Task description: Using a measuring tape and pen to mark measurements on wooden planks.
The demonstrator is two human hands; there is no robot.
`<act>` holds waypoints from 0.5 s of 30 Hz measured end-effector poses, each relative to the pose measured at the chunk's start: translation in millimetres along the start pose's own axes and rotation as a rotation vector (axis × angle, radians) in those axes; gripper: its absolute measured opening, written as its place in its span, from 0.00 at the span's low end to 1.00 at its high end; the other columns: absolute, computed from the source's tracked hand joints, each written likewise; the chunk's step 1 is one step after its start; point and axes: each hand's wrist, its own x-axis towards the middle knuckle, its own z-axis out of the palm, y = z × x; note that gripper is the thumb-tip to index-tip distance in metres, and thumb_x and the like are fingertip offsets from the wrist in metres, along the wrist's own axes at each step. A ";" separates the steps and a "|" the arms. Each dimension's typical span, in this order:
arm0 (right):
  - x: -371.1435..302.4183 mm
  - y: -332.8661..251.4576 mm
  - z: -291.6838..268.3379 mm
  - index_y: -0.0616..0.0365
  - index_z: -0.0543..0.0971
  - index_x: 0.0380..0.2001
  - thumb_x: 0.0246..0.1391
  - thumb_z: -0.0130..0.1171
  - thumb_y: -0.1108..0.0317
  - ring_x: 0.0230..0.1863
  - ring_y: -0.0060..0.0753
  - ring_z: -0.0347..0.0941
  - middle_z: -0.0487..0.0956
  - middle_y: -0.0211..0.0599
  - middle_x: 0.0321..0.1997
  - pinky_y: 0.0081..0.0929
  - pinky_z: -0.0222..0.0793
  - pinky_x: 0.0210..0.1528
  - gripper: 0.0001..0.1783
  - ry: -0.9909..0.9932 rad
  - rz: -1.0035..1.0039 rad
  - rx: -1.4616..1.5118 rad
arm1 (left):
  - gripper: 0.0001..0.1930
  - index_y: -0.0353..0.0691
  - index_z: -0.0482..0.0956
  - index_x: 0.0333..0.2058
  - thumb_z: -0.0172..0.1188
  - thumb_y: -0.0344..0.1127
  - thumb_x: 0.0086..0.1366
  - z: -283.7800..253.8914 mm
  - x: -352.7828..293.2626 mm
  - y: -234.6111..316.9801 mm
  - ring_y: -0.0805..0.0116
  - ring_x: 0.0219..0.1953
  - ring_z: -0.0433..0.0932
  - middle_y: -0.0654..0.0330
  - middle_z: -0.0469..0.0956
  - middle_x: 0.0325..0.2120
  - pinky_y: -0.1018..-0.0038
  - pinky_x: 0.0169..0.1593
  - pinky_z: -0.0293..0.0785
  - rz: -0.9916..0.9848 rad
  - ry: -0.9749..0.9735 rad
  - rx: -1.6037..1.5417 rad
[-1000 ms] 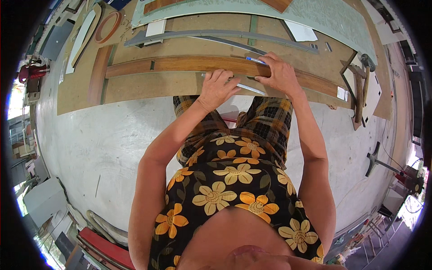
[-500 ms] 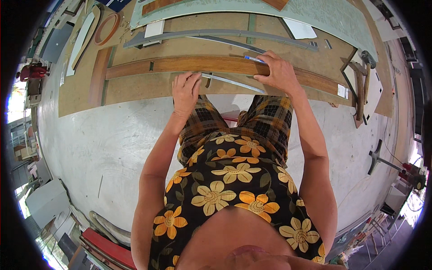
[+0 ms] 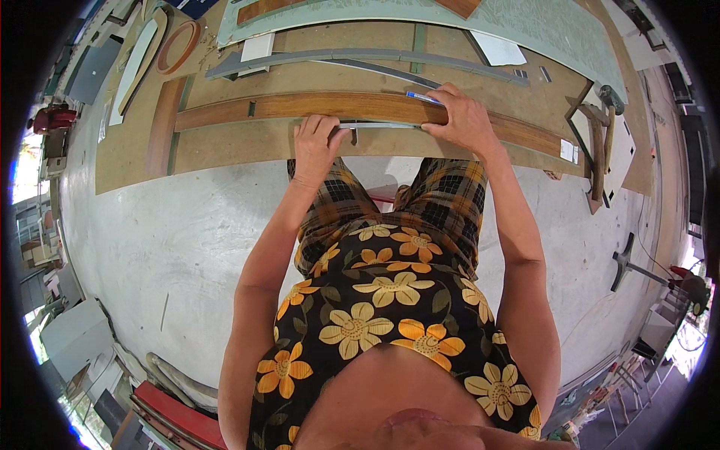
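A long brown wooden plank [image 3: 300, 106], with a small dark notch left of its middle, lies across the table. Along its near edge runs a narrow metal ruler [image 3: 386, 126], with a small dark piece hanging below it. My left hand [image 3: 316, 144] is closed on the ruler's left end, fingertips against the plank. Over the plank to the right, my right hand [image 3: 466, 124] grips a blue-and-white pen [image 3: 424, 98] that points left. Its thumb touches the ruler's right end at the plank's near edge.
A hammer [image 3: 613, 101] and other wooden-handled tools lie at the table's right. Beyond the plank are a grey strip [image 3: 330, 55] and a pale green panel [image 3: 555, 37]. A short crosswise board [image 3: 166, 127] and a brown tape roll [image 3: 178, 47] are at left.
The ruler has swung from a slant to lie along the plank's near edge. My left hand has moved slightly right and away from me; my right hand has stayed nearly in place.
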 end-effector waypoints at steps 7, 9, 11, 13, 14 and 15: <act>2.8 -0.1 -3.4 0.57 0.78 0.51 0.41 0.71 0.54 0.49 0.50 0.77 0.77 0.37 0.53 0.42 0.74 0.51 0.33 0.006 -0.008 0.015 | 0.12 0.42 0.76 0.33 0.71 0.33 0.54 18.8 -0.4 7.5 0.57 0.32 0.75 0.59 0.75 0.28 0.62 0.38 0.65 -0.071 0.081 -0.033; 4.5 -0.7 -5.4 0.57 0.78 0.51 0.42 0.71 0.55 0.49 0.50 0.77 0.77 0.37 0.53 0.42 0.74 0.51 0.33 0.001 -0.009 0.016 | 0.12 0.41 0.75 0.32 0.70 0.33 0.54 21.4 0.5 8.8 0.58 0.31 0.74 0.60 0.75 0.27 0.63 0.38 0.65 -0.077 0.086 -0.035; 5.9 -1.5 -7.3 0.57 0.77 0.52 0.42 0.71 0.55 0.49 0.50 0.77 0.77 0.37 0.53 0.42 0.74 0.51 0.33 -0.005 -0.009 0.017 | 0.11 0.41 0.75 0.32 0.70 0.33 0.54 22.8 1.1 10.0 0.58 0.31 0.74 0.60 0.75 0.27 0.63 0.37 0.65 -0.089 0.086 -0.037; 7.0 -2.1 -8.5 0.57 0.77 0.52 0.43 0.71 0.55 0.49 0.50 0.77 0.77 0.38 0.54 0.42 0.74 0.51 0.33 0.001 -0.006 0.008 | 0.11 0.42 0.75 0.32 0.70 0.32 0.54 24.2 1.0 11.0 0.58 0.31 0.74 0.60 0.75 0.26 0.63 0.37 0.65 -0.101 0.084 -0.039; 7.7 -2.2 -9.6 0.57 0.77 0.52 0.43 0.71 0.55 0.49 0.50 0.77 0.77 0.38 0.54 0.42 0.74 0.51 0.33 0.000 -0.006 0.008 | 0.12 0.42 0.75 0.32 0.70 0.33 0.54 25.3 1.0 11.4 0.58 0.31 0.74 0.60 0.75 0.26 0.63 0.37 0.65 -0.113 0.089 -0.038; 8.4 -2.3 -10.6 0.57 0.77 0.52 0.43 0.71 0.55 0.49 0.51 0.77 0.77 0.38 0.54 0.42 0.74 0.51 0.33 -0.013 -0.004 0.012 | 0.12 0.42 0.75 0.32 0.71 0.33 0.54 26.3 0.8 11.6 0.59 0.31 0.75 0.60 0.75 0.26 0.63 0.37 0.65 -0.125 0.094 -0.037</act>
